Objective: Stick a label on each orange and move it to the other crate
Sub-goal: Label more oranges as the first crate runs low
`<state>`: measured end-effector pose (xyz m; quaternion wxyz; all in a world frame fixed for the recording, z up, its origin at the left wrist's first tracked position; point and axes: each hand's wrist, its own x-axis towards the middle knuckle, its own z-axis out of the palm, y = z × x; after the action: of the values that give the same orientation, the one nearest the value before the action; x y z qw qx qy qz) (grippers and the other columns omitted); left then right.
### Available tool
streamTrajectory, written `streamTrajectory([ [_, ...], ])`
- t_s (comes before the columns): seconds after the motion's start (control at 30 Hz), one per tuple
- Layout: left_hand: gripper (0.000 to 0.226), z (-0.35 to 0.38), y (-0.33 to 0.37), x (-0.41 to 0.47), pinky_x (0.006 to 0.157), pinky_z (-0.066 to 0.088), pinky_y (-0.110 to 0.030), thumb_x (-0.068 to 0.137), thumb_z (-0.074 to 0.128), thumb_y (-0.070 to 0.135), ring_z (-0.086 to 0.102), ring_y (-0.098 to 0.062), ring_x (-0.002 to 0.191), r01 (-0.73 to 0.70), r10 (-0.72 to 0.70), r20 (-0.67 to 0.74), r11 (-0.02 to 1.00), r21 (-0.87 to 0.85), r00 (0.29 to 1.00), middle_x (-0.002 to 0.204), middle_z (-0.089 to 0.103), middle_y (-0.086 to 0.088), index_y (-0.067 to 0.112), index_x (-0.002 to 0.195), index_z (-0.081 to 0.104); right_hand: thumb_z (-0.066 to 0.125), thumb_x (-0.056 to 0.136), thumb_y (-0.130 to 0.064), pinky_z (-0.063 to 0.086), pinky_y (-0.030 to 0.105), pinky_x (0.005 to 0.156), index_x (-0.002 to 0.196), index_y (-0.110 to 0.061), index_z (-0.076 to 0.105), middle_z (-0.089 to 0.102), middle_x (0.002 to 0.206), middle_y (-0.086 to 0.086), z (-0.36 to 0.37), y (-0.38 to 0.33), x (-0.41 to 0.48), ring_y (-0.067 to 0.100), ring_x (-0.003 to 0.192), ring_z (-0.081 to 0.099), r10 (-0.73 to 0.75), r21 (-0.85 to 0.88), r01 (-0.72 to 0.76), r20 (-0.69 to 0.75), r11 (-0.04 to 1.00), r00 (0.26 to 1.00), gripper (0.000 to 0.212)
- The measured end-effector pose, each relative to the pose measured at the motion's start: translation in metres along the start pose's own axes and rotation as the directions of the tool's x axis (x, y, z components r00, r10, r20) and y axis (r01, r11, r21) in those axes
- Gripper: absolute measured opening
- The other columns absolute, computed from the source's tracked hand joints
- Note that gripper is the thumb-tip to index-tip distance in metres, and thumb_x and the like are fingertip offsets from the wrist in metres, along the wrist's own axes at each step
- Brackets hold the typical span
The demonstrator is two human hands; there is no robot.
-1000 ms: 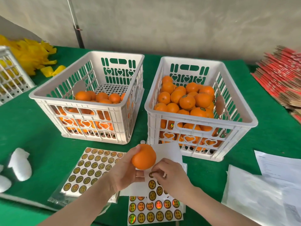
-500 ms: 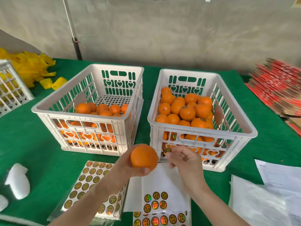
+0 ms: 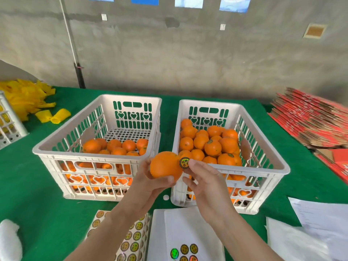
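My left hand (image 3: 148, 187) grips an orange (image 3: 165, 164) from below, in front of the gap between the two white crates. My right hand (image 3: 205, 183) holds a round gold-and-black label (image 3: 184, 162) at its fingertips against the orange's right side. The left crate (image 3: 84, 156) has a shallow layer of oranges along its near side. The right crate (image 3: 263, 167) is piled with oranges, a few of them showing labels. Sheets of labels (image 3: 135, 236) lie on the green cloth under my forearms, and a white backing sheet (image 3: 184, 223) has a few labels (image 3: 185, 249) left on it.
Yellow foam nets (image 3: 24, 98) and a third white crate (image 3: 9, 125) sit at the far left. Red flattened cartons (image 3: 310, 117) are stacked at the right. White papers (image 3: 320, 213) lie at the near right, and a white foam piece (image 3: 9, 240) at the near left.
My right hand peeled a label from the sheet and brought it up to the orange. My left hand raised the orange toward the crates. The view tilted upward.
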<state>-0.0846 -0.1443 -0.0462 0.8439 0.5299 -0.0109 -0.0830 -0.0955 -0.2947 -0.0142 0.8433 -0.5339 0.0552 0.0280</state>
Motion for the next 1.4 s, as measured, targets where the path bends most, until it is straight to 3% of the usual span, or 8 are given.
streamTrajectory([
  [0.13, 0.087, 0.011, -0.002, 0.008, 0.085, 0.056, -0.040, 0.058, 0.086, 0.014, 0.064, -0.033, 0.109, 0.019, -0.014, 0.018, 0.962, -0.274, 1.000, 0.129, 0.057, -0.018, 0.019, 0.134, 0.045, 0.065, 0.081, -0.018, 0.050, 0.031, 0.089, 0.095, -0.006, 0.071, 0.074, 0.090, 0.006, 0.007, 0.005, -0.001, 0.014, 0.091, 0.067, -0.019, 0.046, 0.022, -0.065, 0.999, 0.998, 0.019],
  [0.3, 0.126, 0.028, -0.002, 0.015, 0.095, 0.041, -0.034, 0.027, 0.096, 0.042, 0.058, -0.024, 0.118, 0.053, -0.050, 0.018, 0.957, -0.284, 0.999, 0.128, 0.061, -0.010, 0.021, 0.139, 0.042, 0.067, 0.082, -0.022, 0.049, 0.021, 0.076, 0.107, -0.012, 0.070, 0.073, 0.100, -0.002, 0.017, 0.009, 0.004, 0.010, 0.096, 0.066, -0.079, 0.025, 0.084, -0.149, 0.996, 0.986, 0.027],
  [0.67, 0.081, 0.040, -0.007, 0.021, 0.075, 0.055, -0.029, 0.059, 0.074, -0.002, 0.067, -0.025, 0.098, -0.170, 0.166, -0.034, 0.952, -0.256, 0.985, 0.124, 0.055, -0.017, 0.022, 0.129, 0.041, 0.066, 0.084, -0.013, 0.048, 0.026, 0.087, 0.068, -0.034, 0.075, 0.069, 0.101, -0.012, 0.027, 0.015, 0.010, 0.002, 0.098, 0.062, -0.331, -0.123, 0.309, -0.252, 0.943, 0.910, 0.028],
  [0.93, 0.080, 0.031, -0.004, 0.021, 0.072, 0.055, -0.028, 0.053, 0.077, -0.002, 0.067, -0.023, 0.096, -0.256, 0.258, -0.005, 0.956, -0.143, 0.966, 0.120, 0.055, -0.008, 0.029, 0.120, 0.044, 0.073, 0.076, -0.025, 0.052, 0.031, 0.085, 0.068, -0.021, 0.073, 0.070, 0.093, -0.001, 0.019, 0.020, 0.012, 0.010, 0.093, 0.064, -0.302, -0.205, 0.255, -0.247, 0.945, 0.921, 0.009],
  [1.07, 0.074, 0.022, 0.004, 0.024, 0.077, 0.054, -0.028, 0.063, 0.074, 0.002, 0.065, -0.025, 0.104, -0.187, 0.193, 0.067, 0.979, -0.087, 0.979, 0.127, 0.055, -0.012, 0.024, 0.128, 0.046, 0.077, 0.070, -0.037, 0.054, 0.026, 0.075, 0.107, -0.025, 0.057, 0.064, 0.101, -0.007, 0.008, 0.016, 0.020, 0.010, 0.090, 0.065, -0.185, -0.247, 0.137, -0.184, 0.959, 0.965, 0.043],
  [1.17, 0.091, 0.019, 0.009, 0.026, 0.086, 0.054, -0.035, 0.050, 0.091, 0.029, 0.061, -0.031, 0.111, -0.114, 0.114, 0.108, 0.993, -0.008, 0.988, 0.128, 0.056, -0.015, 0.017, 0.130, 0.049, 0.073, 0.080, -0.024, 0.052, 0.017, 0.075, 0.122, -0.035, 0.048, 0.056, 0.119, -0.013, 0.001, 0.011, 0.021, -0.003, 0.101, 0.060, -0.316, -0.313, 0.308, 0.025, 0.899, 0.948, 0.050],
  [1.3, 0.090, 0.024, 0.013, 0.033, 0.087, 0.053, -0.036, 0.048, 0.089, 0.035, 0.061, -0.031, 0.111, -0.088, 0.083, 0.114, 0.995, 0.038, 0.990, 0.122, 0.061, -0.015, 0.015, 0.128, 0.053, 0.073, 0.080, -0.017, 0.049, 0.020, 0.091, 0.135, -0.033, 0.036, 0.043, 0.133, -0.016, -0.006, 0.010, 0.026, 0.001, 0.120, 0.047, -0.429, -0.509, 0.544, 0.334, 0.667, 0.839, 0.068],
  [1.4, 0.074, 0.035, 0.013, 0.044, 0.083, 0.055, -0.034, 0.057, 0.081, 0.033, 0.065, -0.027, 0.106, -0.118, 0.109, 0.101, 0.989, 0.085, 0.989, 0.118, 0.064, -0.011, 0.015, 0.124, 0.055, 0.077, 0.077, -0.022, 0.048, 0.016, 0.090, 0.133, -0.039, 0.032, 0.041, 0.128, -0.026, -0.007, 0.009, 0.037, -0.005, 0.118, 0.044, -0.510, -0.603, 0.581, 0.311, 0.546, 0.802, 0.074],
])
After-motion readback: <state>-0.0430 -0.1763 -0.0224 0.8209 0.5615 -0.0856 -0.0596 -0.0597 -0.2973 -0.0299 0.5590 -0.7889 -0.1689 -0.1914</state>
